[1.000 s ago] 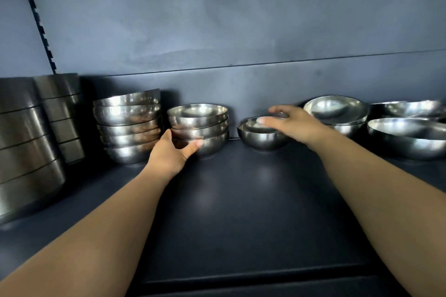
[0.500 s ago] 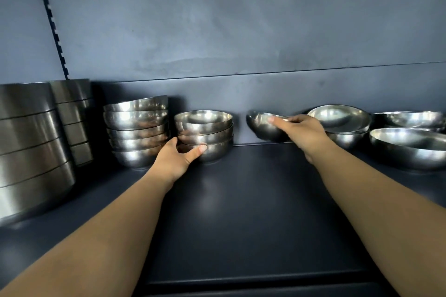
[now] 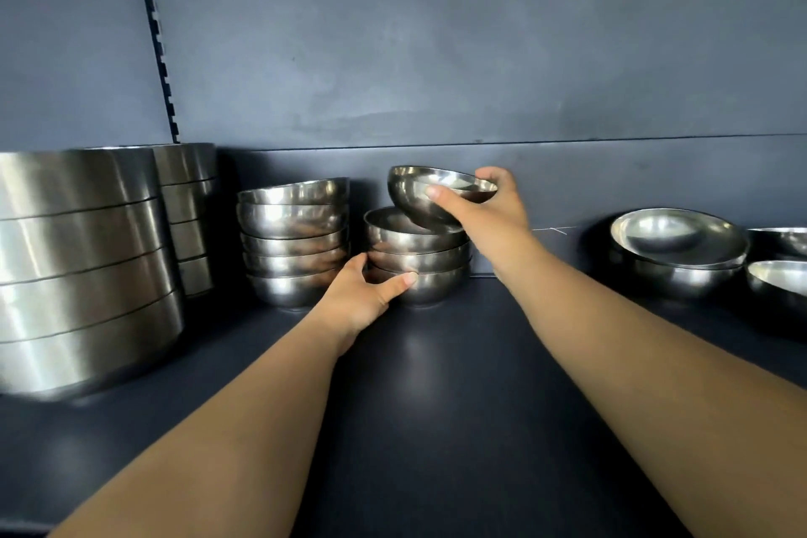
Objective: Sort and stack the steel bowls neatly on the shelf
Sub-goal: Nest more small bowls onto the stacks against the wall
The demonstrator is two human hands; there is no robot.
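My right hand (image 3: 489, 214) grips a small steel bowl (image 3: 415, 197) by its rim and holds it tilted just above a stack of three small bowls (image 3: 419, 258). My left hand (image 3: 362, 297) rests against the bottom bowl of that stack, thumb on its front. A taller stack of several small bowls (image 3: 294, 240) stands to the left of it on the dark shelf (image 3: 458, 384).
Large steel bowls (image 3: 78, 266) are stacked at the far left, with a narrower stack (image 3: 192, 214) behind them. Wide bowls (image 3: 679, 249) sit at the right, more at the right edge (image 3: 779, 280). The shelf's back wall stands close behind everything.
My right hand has lifted the single small bowl off the shelf and carried it left, to just above the three-bowl stack. My left hand has stayed on that stack.
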